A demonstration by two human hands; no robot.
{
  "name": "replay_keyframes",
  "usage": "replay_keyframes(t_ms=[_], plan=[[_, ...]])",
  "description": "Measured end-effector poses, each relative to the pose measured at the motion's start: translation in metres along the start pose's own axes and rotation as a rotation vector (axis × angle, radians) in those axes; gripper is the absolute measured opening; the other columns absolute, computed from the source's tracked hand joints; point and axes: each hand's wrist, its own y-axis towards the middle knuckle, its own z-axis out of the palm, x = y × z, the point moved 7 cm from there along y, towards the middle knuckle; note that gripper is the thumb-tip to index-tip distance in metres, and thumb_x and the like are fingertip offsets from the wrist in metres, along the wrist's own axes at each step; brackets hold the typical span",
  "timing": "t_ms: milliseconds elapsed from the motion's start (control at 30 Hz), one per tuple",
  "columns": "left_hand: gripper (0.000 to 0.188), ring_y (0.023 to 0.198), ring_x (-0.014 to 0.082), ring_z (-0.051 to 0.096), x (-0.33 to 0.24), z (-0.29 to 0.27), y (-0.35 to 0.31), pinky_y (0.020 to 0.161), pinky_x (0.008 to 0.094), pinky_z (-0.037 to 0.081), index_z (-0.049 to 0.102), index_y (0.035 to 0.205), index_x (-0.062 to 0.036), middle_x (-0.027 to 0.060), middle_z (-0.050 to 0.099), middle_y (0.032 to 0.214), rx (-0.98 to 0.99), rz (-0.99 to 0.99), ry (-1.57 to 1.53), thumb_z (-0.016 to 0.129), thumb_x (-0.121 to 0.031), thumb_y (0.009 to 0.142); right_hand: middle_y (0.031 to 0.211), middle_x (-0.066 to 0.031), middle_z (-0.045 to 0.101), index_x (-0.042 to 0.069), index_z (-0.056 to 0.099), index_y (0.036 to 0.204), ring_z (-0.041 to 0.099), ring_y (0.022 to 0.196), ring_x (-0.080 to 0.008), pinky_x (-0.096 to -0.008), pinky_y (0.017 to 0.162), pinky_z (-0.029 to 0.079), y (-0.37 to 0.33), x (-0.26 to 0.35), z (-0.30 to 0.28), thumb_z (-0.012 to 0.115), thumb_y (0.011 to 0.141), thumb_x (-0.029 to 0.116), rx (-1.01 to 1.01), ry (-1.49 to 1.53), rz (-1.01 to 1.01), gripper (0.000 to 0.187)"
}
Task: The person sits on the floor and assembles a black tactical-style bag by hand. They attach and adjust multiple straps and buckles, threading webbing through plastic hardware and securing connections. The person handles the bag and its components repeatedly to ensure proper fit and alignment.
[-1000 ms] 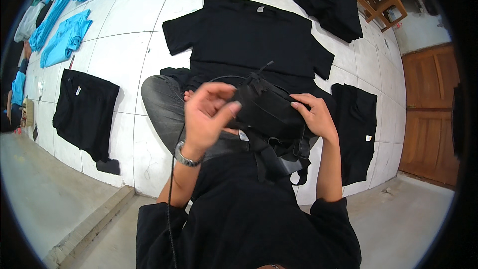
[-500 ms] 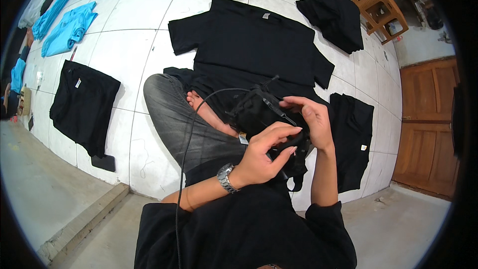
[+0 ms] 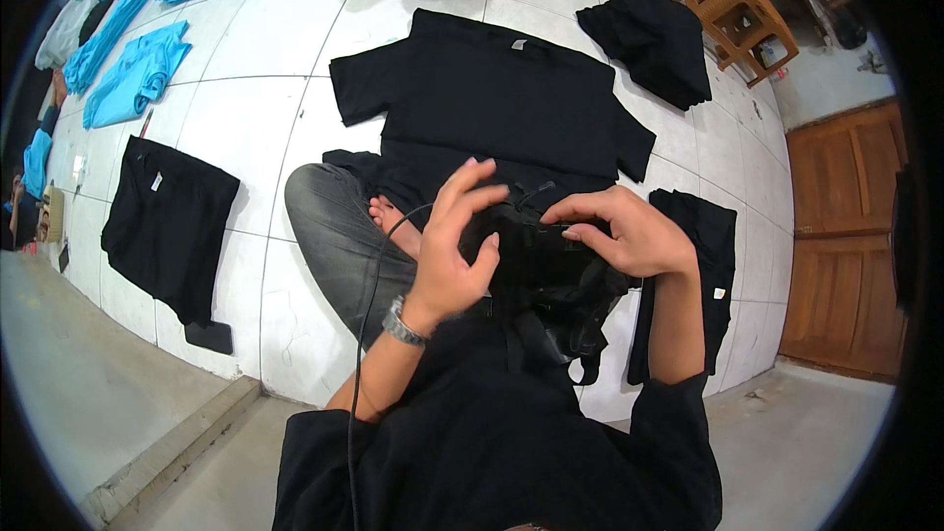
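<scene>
A black bag with straps (image 3: 575,310) and a thin cable lies in my lap; its dark parts are hard to tell apart. My right hand (image 3: 634,231) is at the bag's far right side, thumb and index finger pinched on its upper edge. To the left, my left hand (image 3: 447,261) is raised over the bag with fingers apart, holding nothing; a metal watch (image 3: 401,323) is on that wrist. Just beyond the bag, a black T-shirt (image 3: 492,103) is spread flat on the tiles, its near part hidden by the bag and my hands.
Folded black shirts (image 3: 167,226) lie at the left beside a dark phone (image 3: 208,337); another folded pile (image 3: 703,236) is close on my right. Black clothes (image 3: 649,44) are stacked farther right near a brown plastic stool (image 3: 739,20). Blue garments (image 3: 138,74) lie far left. A black cable (image 3: 362,374) crosses my left arm.
My left hand has lifted off the bag, moving left and away from me, and its fingers have spread. My right hand has turned inward, its fingers now pinching at the bag's edge.
</scene>
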Motion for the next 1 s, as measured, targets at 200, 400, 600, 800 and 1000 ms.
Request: replay_keyframes(t_ms=[200,400,600,800,1000], plan=[[0.049,0.128,0.0306,0.066,0.028,0.019,0.025,0.115,0.0441,0.046,0.066,0.133,0.0003,0.0149,0.071,0.130,0.428,-0.067,-0.068,0.071,-0.003,0.084,0.091,-0.0061,0.076,-0.001,0.070,0.104,0.072,0.087,-0.0133,-0.0292,0.085,0.056,0.028,-0.043,-0.023,0.073,0.094,0.003,0.014,0.361,0.024,0.012],[0.047,0.113,0.0231,0.072,0.040,0.015,0.027,0.107,0.0381,0.053,0.065,0.133,-0.0004,0.0109,0.076,0.114,0.476,-0.178,-0.227,0.071,0.003,0.086,0.080,0.0065,0.066,0.006,0.067,0.095,0.057,0.072,-0.0003,-0.0201,0.064,0.040,0.060,-0.119,0.000,0.081,0.095,0.012,-0.110,0.551,0.119,0.016],[0.040,0.124,0.0260,0.070,0.051,0.005,0.024,0.112,0.0412,0.052,0.063,0.136,0.0024,0.0158,0.072,0.131,0.473,-0.364,-0.504,0.059,0.004,0.097,0.076,0.0084,0.060,0.006,0.067,0.096,0.049,0.068,0.0000,-0.0218,0.062,0.036,0.072,-0.138,0.043,0.078,0.099,0.013,-0.059,0.639,0.124,0.013],[0.034,0.119,0.0285,0.072,0.063,-0.023,0.026,0.102,0.0408,0.058,0.063,0.134,0.0058,0.0206,0.068,0.137,0.219,-0.415,-0.442,0.055,0.003,0.101,0.077,0.0099,0.059,0.007,0.067,0.100,0.047,0.068,-0.0004,-0.0230,0.061,0.036,0.066,-0.150,0.062,0.073,0.102,0.015,-0.020,0.668,0.190,0.010],[0.029,0.097,0.0140,0.071,0.042,-0.037,0.001,0.084,0.0265,0.057,0.070,0.119,0.0040,0.0124,0.072,0.123,0.163,-0.317,-0.551,0.051,0.012,0.098,0.081,0.0050,0.066,0.006,0.065,0.101,0.058,0.073,-0.0018,-0.0210,0.068,0.044,0.068,-0.166,0.067,0.071,0.100,0.011,0.013,0.699,0.271,0.008]])
